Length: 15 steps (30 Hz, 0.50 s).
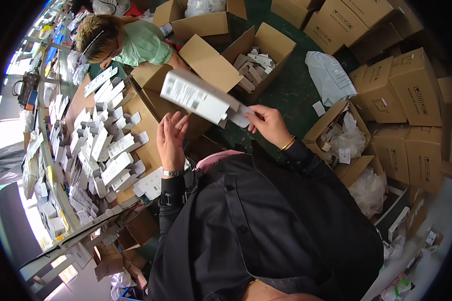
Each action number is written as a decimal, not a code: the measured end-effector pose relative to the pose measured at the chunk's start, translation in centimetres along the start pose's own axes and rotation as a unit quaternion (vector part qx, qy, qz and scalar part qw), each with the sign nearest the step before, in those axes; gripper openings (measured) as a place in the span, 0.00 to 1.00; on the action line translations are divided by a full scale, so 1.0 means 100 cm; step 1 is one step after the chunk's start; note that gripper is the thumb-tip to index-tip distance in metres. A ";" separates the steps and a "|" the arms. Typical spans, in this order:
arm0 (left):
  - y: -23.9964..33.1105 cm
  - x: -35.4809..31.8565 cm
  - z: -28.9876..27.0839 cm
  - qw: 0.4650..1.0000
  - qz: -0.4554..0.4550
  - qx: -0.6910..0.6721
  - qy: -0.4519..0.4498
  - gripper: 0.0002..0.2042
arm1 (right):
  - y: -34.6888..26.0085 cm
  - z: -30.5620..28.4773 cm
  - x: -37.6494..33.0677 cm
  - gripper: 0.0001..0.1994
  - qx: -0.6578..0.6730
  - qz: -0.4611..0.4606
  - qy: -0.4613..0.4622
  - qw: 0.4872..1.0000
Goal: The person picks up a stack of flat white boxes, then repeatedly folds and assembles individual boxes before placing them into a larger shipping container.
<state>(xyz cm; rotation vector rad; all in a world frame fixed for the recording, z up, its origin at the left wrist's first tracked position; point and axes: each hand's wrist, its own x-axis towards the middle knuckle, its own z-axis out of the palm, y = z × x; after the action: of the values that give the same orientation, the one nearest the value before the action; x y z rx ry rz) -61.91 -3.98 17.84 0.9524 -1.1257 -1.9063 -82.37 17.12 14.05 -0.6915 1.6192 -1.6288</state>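
Pinching a white end flap [240, 119], the fingers of the right hand [268, 123] hold up a long white card box with black print [196, 95]. It tilts in the air in front of the person. The left hand [172, 140] is near it, palm up, with its fingers a bit spread and nothing in them.

This box looks partly done: its sides make a shape, but the end by the right hand is open. Lots of white boxes with flaps out [105, 143] crowd the tan bench [130, 106], so much seems left. More lie in an open brown cardboard box [278, 44] on the green floor [286, 90]. Those may be done, but I cannot tell.
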 end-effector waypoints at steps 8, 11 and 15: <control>0.001 -0.007 -0.045 0.999 -0.034 0.034 0.004 0.16 | 0.020 -0.062 0.034 0.12 -0.080 -0.049 0.249 0.964; -0.002 -0.015 -0.059 0.998 -0.041 0.036 0.016 0.13 | 0.026 -0.100 0.051 0.13 -0.163 -0.064 0.318 0.932; -0.006 -0.020 -0.066 0.998 -0.052 0.027 0.014 0.12 | 0.037 -0.136 0.070 0.13 -0.253 -0.055 0.342 0.903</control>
<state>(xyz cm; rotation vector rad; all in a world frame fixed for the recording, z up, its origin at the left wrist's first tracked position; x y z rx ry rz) -55.46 -4.56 15.49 1.0828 -1.1351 -1.9474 -96.92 19.90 8.64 -0.4763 2.6141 -1.6371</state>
